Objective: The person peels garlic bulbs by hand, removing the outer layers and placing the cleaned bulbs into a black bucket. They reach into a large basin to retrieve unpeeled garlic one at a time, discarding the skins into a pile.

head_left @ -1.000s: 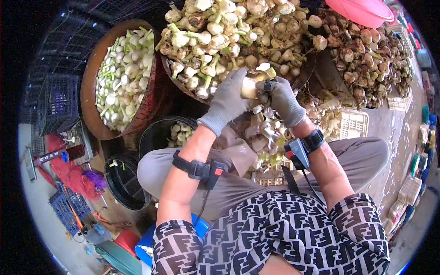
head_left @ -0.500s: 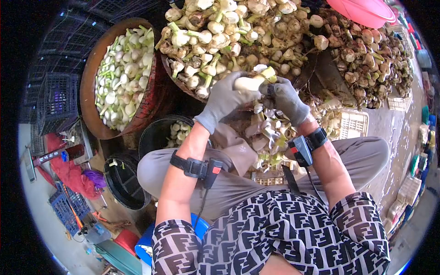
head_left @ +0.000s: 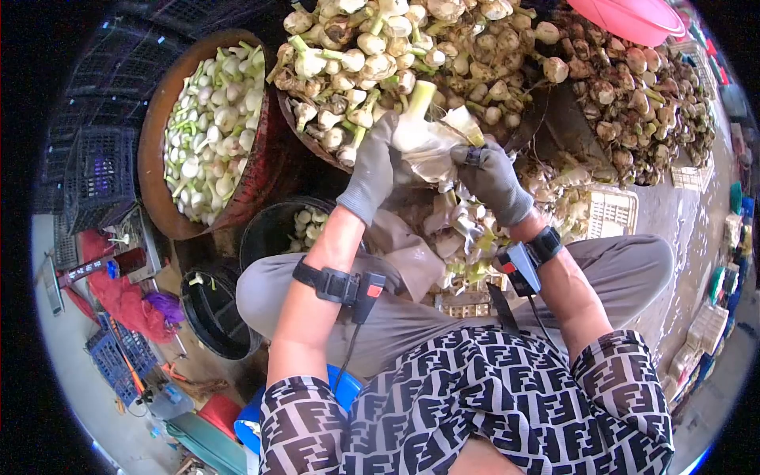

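In front of me my left hand (head_left: 375, 168), in a grey glove, is closed on a garlic bulb (head_left: 410, 133) with its thick pale-green stem pointing up. My right hand (head_left: 489, 172), gloved as well, pinches the papery garlic skin (head_left: 437, 158) that hangs loose from the bulb's right side. A small dark piece, hard to make out, sits at the right thumb and fingertips. Beneath the hands lies a heap of stripped garlic skins (head_left: 467, 237). Just beyond them is a big round container piled with unpeeled garlic (head_left: 372, 55).
Peeled garlic (head_left: 212, 134) fills a rusty drum (head_left: 154, 178) on the left. Black buckets (head_left: 207, 324) stand by my left knee. Root-covered garlic (head_left: 633, 103) is heaped at the right, under a pink basin (head_left: 629, 20). A white crate (head_left: 611, 212) lies beside my right knee.
The garlic bulb has turned so its stem points up instead of right. Its outer skin is now pulled away and spread between my two hands.
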Available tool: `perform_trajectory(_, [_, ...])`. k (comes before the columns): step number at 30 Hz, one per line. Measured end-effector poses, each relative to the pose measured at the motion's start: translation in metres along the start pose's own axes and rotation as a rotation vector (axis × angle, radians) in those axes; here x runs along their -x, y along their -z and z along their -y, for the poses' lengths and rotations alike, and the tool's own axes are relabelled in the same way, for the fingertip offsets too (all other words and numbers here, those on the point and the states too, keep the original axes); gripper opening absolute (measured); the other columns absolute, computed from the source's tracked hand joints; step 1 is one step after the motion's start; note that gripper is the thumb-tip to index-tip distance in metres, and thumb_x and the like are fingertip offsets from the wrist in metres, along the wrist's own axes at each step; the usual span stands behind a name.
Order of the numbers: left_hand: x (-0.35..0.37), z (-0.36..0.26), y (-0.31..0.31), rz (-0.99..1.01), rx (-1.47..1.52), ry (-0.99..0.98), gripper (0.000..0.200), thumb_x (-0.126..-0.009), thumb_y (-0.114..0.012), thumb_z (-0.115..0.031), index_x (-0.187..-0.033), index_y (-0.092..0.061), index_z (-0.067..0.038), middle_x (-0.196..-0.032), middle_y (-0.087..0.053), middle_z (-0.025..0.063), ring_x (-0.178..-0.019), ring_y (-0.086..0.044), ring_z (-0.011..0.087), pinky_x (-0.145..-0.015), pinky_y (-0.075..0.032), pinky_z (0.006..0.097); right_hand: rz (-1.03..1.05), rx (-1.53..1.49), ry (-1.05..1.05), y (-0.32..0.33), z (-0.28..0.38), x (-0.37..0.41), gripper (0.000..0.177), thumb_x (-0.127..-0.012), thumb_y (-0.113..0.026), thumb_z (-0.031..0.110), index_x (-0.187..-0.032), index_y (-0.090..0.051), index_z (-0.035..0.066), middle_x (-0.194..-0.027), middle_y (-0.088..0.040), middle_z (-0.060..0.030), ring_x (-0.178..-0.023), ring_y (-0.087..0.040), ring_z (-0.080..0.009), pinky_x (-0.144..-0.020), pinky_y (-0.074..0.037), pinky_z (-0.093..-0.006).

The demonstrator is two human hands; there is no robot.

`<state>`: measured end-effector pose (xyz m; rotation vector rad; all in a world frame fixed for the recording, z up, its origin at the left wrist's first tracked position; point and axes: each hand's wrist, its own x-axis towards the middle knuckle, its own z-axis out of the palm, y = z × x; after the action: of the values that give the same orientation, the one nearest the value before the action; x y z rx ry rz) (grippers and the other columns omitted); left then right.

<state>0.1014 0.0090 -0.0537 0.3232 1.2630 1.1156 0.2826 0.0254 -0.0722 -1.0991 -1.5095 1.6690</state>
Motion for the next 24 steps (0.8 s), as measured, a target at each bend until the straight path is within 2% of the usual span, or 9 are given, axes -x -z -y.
perform_trajectory(2, [-0.008,0.005,0.007,-0.004,0.181,0.196,0.041,-0.087,-0.042,-0.047,-0.092,-0.058,-0.009,-0.081,-0.059,0.002,-0.064,-0.055,0.0066,-0.035,-0.04,0.0205,0.019,0.342,0.159,0.001,0.0,0.005,0.009,-0.081,-0.055,0.005,-0.087,-0.061,0.001,-0.084,-0.062,-0.0006,-0.071,-0.056,-0.009,-0.063,-0.047,-0.0258])
perform_trajectory(5, [-0.015,0.013,0.015,-0.024,-0.193,-0.128,0.054,-0.085,-0.041,-0.052,-0.104,-0.057,-0.004,-0.084,-0.062,0.0039,-0.068,-0.057,0.01,-0.048,-0.044,0.0214,-0.09,0.634,0.484,0.001,0.005,0.003,0.01,-0.08,-0.053,0.005,-0.084,-0.061,0.001,-0.08,-0.063,-0.0016,-0.065,-0.058,-0.0126,-0.06,-0.047,-0.0266])
perform_trajectory(11, [-0.009,0.009,0.008,-0.095,-0.638,-0.246,0.04,-0.08,-0.064,-0.034,-0.101,-0.06,-0.001,-0.089,-0.064,0.0082,-0.077,-0.057,0.0124,-0.07,-0.045,0.0232,-0.001,-0.33,-0.097,-0.004,0.011,0.007,0.015,-0.076,-0.058,0.006,-0.09,-0.061,-0.001,-0.081,-0.063,-0.0051,-0.068,-0.059,-0.0162,-0.064,-0.048,-0.0283])
perform_trajectory(12, [-0.018,0.019,0.015,-0.036,-0.41,-0.202,0.038,-0.081,-0.062,-0.033,-0.1,-0.06,0.0,-0.088,-0.064,0.0081,-0.077,-0.058,0.0126,-0.07,-0.045,0.0236,0.022,-0.575,-0.217,-0.005,0.011,0.007,0.015,-0.077,-0.058,0.007,-0.089,-0.061,0.0,-0.081,-0.063,-0.0057,-0.068,-0.059,-0.0169,-0.063,-0.048,-0.0286])
perform_trajectory(14, [-0.024,0.024,0.022,0.082,0.047,-0.109,0.034,-0.085,-0.058,-0.029,-0.099,-0.06,0.001,-0.088,-0.064,0.0081,-0.079,-0.059,0.013,-0.071,-0.047,0.0244,-0.075,0.607,0.249,0.017,0.01,0.017,0.011,-0.076,-0.057,0.009,-0.084,-0.063,0.006,-0.081,-0.063,-0.0114,-0.068,-0.059,-0.0233,-0.062,-0.047,-0.0306])
perform_trajectory(18, [-0.01,-0.018,0.044,0.126,0.621,-0.041,0.028,-0.087,-0.049,-0.022,-0.105,-0.053,0.0,-0.103,-0.059,0.0155,-0.09,-0.06,0.0264,-0.075,-0.051,0.0395,0.053,0.498,0.079,0.049,0.007,0.043,0.01,-0.075,-0.058,0.007,-0.083,-0.062,0.003,-0.076,-0.062,-0.0112,-0.068,-0.059,-0.0197,-0.062,-0.047,-0.0287])
perform_trajectory(20, [-0.011,-0.049,0.062,-0.197,0.896,-0.222,0.03,-0.084,-0.048,-0.018,-0.107,-0.051,0.002,-0.109,-0.056,0.0185,-0.096,-0.057,0.032,-0.078,-0.05,0.0461,0.277,0.408,-0.09,0.06,0.003,0.05,0.01,-0.075,-0.058,0.007,-0.082,-0.06,0.0,-0.073,-0.062,-0.0116,-0.066,-0.057,-0.0165,-0.061,-0.046,-0.027])
perform_trajectory(21, [-0.019,-0.06,0.09,-0.139,1.056,-0.337,0.033,-0.083,-0.048,-0.019,-0.107,-0.05,0.003,-0.107,-0.056,0.0187,-0.098,-0.056,0.0325,-0.081,-0.049,0.0457,0.454,0.749,-0.414,0.063,0.012,0.047,0.026,-0.07,-0.062,0.017,-0.094,-0.062,0.007,-0.08,-0.064,-0.0113,-0.07,-0.06,-0.0232,-0.066,-0.048,-0.0321])
perform_trajectory(24, [-0.008,-0.087,0.125,0.045,1.277,-0.501,0.039,-0.084,-0.05,-0.025,-0.109,-0.049,0.006,-0.104,-0.057,0.0187,-0.1,-0.055,0.0325,-0.085,-0.048,0.0437,0.286,1.11,-0.275,0.071,0.007,0.041,0.027,-0.069,-0.061,0.019,-0.095,-0.062,0.011,-0.08,-0.064,-0.0119,-0.071,-0.061,-0.0252,-0.066,-0.048,-0.0338])
